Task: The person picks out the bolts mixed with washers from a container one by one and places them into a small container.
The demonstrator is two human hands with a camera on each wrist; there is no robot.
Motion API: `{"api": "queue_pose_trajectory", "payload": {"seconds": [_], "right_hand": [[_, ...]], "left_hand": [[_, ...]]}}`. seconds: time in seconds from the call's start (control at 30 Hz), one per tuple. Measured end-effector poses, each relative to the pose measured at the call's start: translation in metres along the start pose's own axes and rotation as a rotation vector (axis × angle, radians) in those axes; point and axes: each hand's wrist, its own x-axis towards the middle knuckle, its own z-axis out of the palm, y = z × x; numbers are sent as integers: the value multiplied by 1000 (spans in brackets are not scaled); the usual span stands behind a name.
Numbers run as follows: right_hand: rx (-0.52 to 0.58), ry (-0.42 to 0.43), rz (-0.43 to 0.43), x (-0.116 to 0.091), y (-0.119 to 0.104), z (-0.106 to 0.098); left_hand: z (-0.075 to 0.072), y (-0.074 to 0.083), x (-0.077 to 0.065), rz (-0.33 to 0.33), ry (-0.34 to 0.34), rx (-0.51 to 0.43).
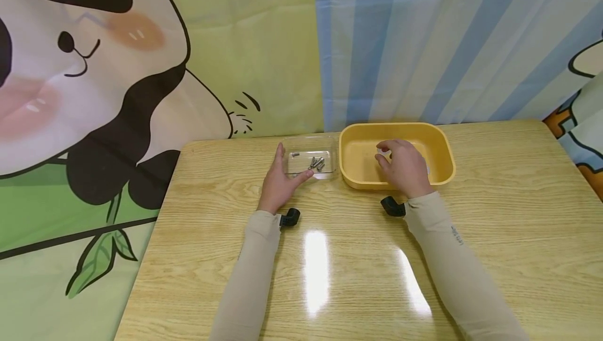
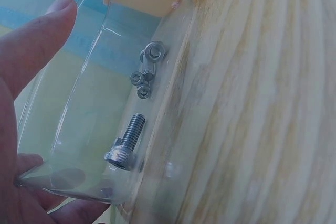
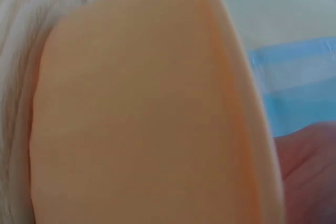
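At the left end of a clear plastic box (image 1: 333, 166), my left hand (image 1: 277, 186) holds a corner, its thumb along the front wall and its fingers at the side. Several metal socket-head screws (image 1: 317, 163) lie in the box; a larger screw (image 2: 124, 148) shows near the fingers in the left wrist view. My right hand (image 1: 406, 167) reaches into a yellow bin (image 1: 350, 173), thumb and index finger apart and bent downward. Small whitish pieces (image 1: 383, 151) show between those fingertips, low in the bin. The bin's wall hides the right fingers in the right wrist view.
The box and the bin stand side by side at the back of the wooden table (image 1: 348, 257), close to a printed curtain (image 1: 273, 58). Another pale piece (image 1: 427, 166) shows in the bin right of the hand. Black wrist cameras (image 1: 392, 206) sit at both cuffs.
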Motion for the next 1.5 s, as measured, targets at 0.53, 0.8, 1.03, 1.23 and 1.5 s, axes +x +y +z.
{"api": "queue_pose_trajectory", "payload": {"seconds": [0.53, 0.8, 1.03, 1.23, 1.5], "right_hand": [[-34, -164, 162, 8, 13, -11], [-42, -244, 199, 12, 18, -9], [-59, -364, 235, 18, 20, -6], [-70, -446, 228, 20, 22, -6], [-95, -435, 242, 21, 22, -3]], "left_hand": [[-1, 1, 0, 5, -2, 3], [-1, 2, -1, 1, 3, 13], [-1, 2, -1, -2, 3, 7], [-1, 1, 0, -3, 7, 0], [0, 0, 1, -4, 15, 10]]}}
